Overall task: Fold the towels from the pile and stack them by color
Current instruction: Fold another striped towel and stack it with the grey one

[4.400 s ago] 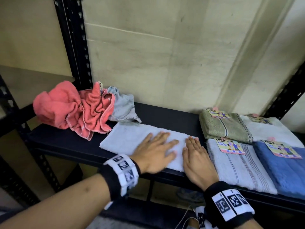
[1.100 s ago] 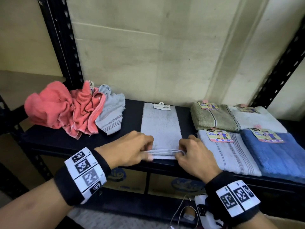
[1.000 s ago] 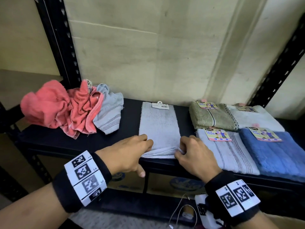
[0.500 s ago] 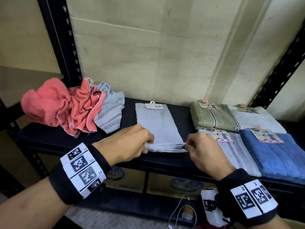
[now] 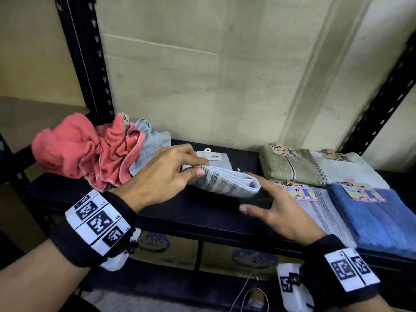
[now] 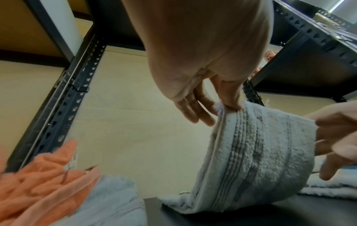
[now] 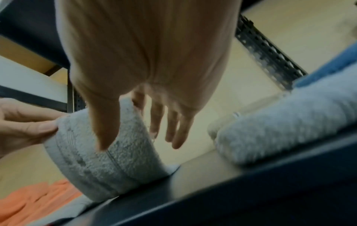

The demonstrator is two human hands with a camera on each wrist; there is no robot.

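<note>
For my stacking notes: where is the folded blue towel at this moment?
In the head view the blue towel lies on the black shelf at the far right front, beside the folded grey striped towel.

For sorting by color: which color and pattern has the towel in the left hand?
Light grey towel with darker grey stripes; the left wrist view shows it best.

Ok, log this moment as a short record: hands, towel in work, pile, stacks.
left hand: pinches the grey towel by its near edge, lifting it into a fold
right hand: fingers straight, beside the towel's right edge
pile: crumpled pink and grey towels, left on the shelf
stacks: folded olive, white, grey and blue towels, right
</note>
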